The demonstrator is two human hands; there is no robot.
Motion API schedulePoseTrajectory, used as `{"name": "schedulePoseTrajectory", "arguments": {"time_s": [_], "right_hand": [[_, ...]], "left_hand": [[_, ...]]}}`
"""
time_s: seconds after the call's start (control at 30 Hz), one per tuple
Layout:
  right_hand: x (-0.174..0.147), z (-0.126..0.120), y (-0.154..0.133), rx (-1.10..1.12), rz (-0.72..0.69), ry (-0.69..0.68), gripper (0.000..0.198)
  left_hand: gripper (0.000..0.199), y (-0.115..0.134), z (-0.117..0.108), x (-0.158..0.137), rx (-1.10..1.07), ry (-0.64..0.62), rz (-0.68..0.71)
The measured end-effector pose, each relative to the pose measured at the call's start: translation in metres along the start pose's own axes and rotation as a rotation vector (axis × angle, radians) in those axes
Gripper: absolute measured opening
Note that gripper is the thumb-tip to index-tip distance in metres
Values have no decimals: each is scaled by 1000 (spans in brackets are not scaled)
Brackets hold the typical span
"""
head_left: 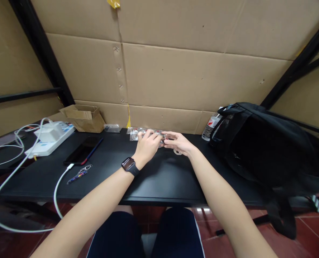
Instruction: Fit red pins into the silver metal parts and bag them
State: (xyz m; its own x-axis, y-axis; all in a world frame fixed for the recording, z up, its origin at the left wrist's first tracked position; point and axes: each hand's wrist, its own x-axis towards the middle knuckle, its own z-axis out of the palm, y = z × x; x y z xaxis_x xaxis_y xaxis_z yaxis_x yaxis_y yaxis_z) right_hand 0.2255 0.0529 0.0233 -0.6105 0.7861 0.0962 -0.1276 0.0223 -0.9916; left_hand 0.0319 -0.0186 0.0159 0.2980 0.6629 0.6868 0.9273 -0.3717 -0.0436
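Plastic packets: at the back of the tabletop, near the foot of the cardboard wall, partly under the fingers.
Packet look: clear, shiny, crinkled film; small contents with reddish and dark bits, too small to identify.
Packet weight: probably light.
Packet feel: film likely soft and slippery, contents maybe stiffer; fragility can't be judged.
Packet hold: best pinched at a flat film edge, e.g. the free left end, to avoid squeezing the contents.
Left hand: fingers bent over the packets, touching; cannot tell if it grips.
Right hand: thumb and fingers slightly parted at the packets' right end; cannot tell whether anything is pinched.
Pale ring: just under right hand, partly hidden; maybe a tape roll.
Clear plastic piece: left of packets, apart from them.
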Motion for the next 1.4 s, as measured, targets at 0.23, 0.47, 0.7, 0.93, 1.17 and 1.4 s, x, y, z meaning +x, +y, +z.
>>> {"name": "schedulePoseTrajectory", "arguments": {"time_s": [0.23,0.47,0.7,0.93,1.17,1.4], "right_hand": [[5,-11,6,-242,-30,168,48],[7,-12,8,-500,-5,230,49],[8,-15,8,-680,-24,148,52],[9,-20,14,-709,-22,147,53],[1,-12,1,-823,-18,62,45],[-2,-8,-3,-901,11,36,40]], "left_hand": [[27,-9,18,-7,60,-242,1],[16,-14,26,-6,-69,-404,-35],[17,-15,27,-5,-178,-427,-62],[24,-17,28,-5,-289,-466,-19],[19,-17,28,-5,-294,-469,-4],[15,-21,24,-4,-334,-543,36]]}}
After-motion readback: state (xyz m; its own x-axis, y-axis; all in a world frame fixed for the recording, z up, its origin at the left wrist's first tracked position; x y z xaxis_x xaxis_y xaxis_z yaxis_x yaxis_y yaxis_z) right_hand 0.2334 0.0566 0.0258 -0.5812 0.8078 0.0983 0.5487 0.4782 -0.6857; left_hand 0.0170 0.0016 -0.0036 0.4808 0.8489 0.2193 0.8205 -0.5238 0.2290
